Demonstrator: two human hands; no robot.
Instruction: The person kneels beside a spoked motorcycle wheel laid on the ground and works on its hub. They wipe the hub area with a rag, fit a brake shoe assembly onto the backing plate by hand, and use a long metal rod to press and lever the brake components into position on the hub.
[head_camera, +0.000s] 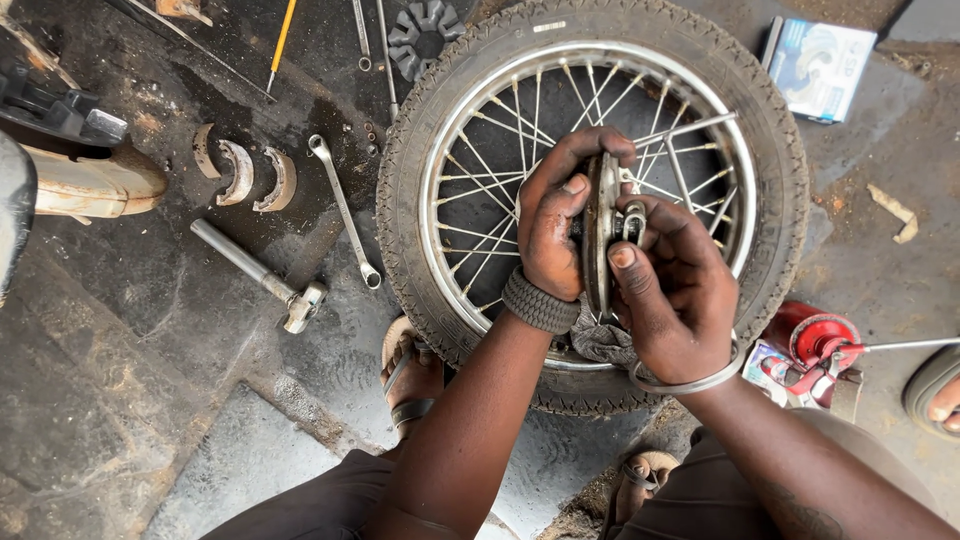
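Fingers of both my left hand (553, 232) and right hand (668, 290) were clamped on the brake plate (600, 235), already off the wheel (590, 200), old brake shoes (245, 172) out on the ground.

I see dull, greasy metal on the round brake plate (601, 225), shiny wire spokes and bright rim on the wheel (592, 200), matt ribbed rubber tyre, grey cloth rag (603, 342), satin steel spanner (343, 208), oil-stained rough concrete floor (130, 330), glossy red plastic can (815, 345).
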